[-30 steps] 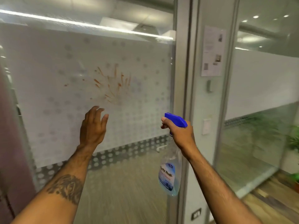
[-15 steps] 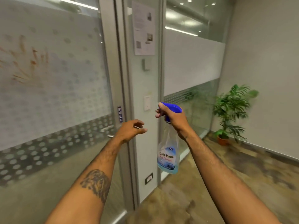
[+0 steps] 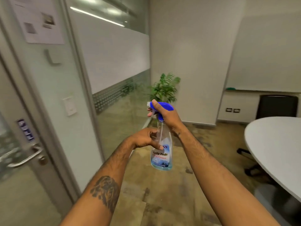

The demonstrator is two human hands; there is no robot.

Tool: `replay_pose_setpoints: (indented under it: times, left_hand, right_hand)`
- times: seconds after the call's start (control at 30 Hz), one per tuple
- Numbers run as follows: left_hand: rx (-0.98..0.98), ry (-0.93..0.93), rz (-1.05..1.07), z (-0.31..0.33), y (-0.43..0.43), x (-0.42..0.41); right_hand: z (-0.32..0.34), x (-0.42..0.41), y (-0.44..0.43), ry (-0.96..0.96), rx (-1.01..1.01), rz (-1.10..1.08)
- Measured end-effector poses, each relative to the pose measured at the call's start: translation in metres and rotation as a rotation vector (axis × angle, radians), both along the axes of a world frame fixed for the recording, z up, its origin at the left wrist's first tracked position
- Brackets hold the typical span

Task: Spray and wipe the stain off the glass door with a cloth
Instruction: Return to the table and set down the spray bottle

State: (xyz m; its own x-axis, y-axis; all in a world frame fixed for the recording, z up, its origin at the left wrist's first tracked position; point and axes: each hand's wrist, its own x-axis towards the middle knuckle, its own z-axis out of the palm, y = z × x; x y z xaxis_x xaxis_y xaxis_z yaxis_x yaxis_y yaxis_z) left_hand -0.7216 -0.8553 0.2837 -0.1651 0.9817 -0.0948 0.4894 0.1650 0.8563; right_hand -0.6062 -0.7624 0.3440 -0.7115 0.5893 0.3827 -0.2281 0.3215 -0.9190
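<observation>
The spray bottle (image 3: 162, 160) is clear with a blue trigger head and blue-white label. Behind it, a green plant (image 3: 164, 88); right of it, a white counter (image 3: 276, 144).

Door (image 3: 17, 194) left, table (image 3: 276, 144) right.

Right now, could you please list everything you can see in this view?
spray bottle: one, clear with a blue trigger head, centre, held up in both hands
glass door: one, partly frosted, far left
paper notice: one, white, upper left, on the panel beside the door
potted plant: one, green, far corner
table: one, white, right edge
chair: one, black, back right, beyond the table
left hand: one, grips the bottle's body
right hand: one, grips the trigger head and neck
</observation>
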Motion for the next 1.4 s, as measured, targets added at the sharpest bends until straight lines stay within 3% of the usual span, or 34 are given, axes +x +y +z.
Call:
replay_pose_setpoints:
  times: [0.33,0.7,1.0,1.4]
  left_hand:
    - [0.05,0.043,-0.197,-0.016,0.16,0.032]
    - [0.157,0.124,-0.322,-0.047,0.271,0.118]
    - [0.15,0.118,-0.499,-0.068,0.34,0.226]
    - [0.111,0.179,-0.573,-0.069,0.444,0.395]
  right_hand:
    - [-0.011,0.061,0.113,0.014,-0.116,-0.289]
    - [-0.041,0.161,0.176,-0.147,-0.091,-0.714]
    - [-0.058,0.268,0.216,-0.243,-0.082,-0.899]
    - [-0.072,0.43,0.315,-0.266,-0.115,-1.029]
